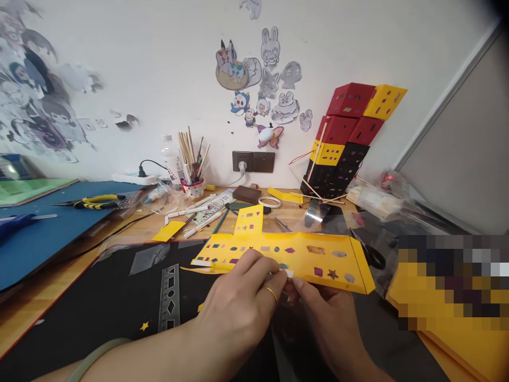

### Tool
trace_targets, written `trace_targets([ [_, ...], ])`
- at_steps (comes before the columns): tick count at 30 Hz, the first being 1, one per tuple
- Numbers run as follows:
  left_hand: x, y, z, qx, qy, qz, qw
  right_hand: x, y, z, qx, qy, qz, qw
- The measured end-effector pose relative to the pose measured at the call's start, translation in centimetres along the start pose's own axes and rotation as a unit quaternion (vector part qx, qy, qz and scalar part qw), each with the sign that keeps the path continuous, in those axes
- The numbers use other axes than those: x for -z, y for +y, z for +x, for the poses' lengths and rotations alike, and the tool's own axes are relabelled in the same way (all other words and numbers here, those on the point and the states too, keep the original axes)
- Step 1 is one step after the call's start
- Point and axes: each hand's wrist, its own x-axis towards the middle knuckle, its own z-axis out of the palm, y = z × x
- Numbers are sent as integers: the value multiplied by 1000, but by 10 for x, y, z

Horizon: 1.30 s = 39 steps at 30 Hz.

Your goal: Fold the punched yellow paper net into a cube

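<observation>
"While working at lower centre, gripping what?"

"With the curled, nearly closed left hand (243, 298) and the pinched thumb and fingertips of the right hand (332, 314), gripping the near edge of the yellow card (299, 261), mid-frame."

"At which step?"

"Probably peeling or pressing the white strip (288, 274) along that edge. Seems to call next for light fingertip work and steady support."

"Beyond?"

"See stacked boxes (341, 128), upper right."

Yellow patterned card (300, 260), spread open, tilted
</observation>
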Motion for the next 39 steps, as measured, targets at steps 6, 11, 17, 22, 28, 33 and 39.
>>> trace_targets([
  [6,2,2,4,19,-11,-40,999,0,-6,-3,56,4,-102,993],
  [11,3,2,2,13,-10,-35,999,5,2,-5,81,26,-176,981],
  [17,3,3,2,12,-15,-19,1000,13,16,-7,129,68,-296,944],
  [22,2,4,6,6,13,-21,1000,15,17,-7,127,60,-367,919],
  [28,2,2,0,18,-16,-37,999,15,13,-7,139,44,-320,936],
  [33,4,4,2,8,-4,-21,1000,13,12,-7,140,58,-313,938],
  [39,2,4,5,2,18,-2,1000,11,12,-8,147,65,-336,928],
])
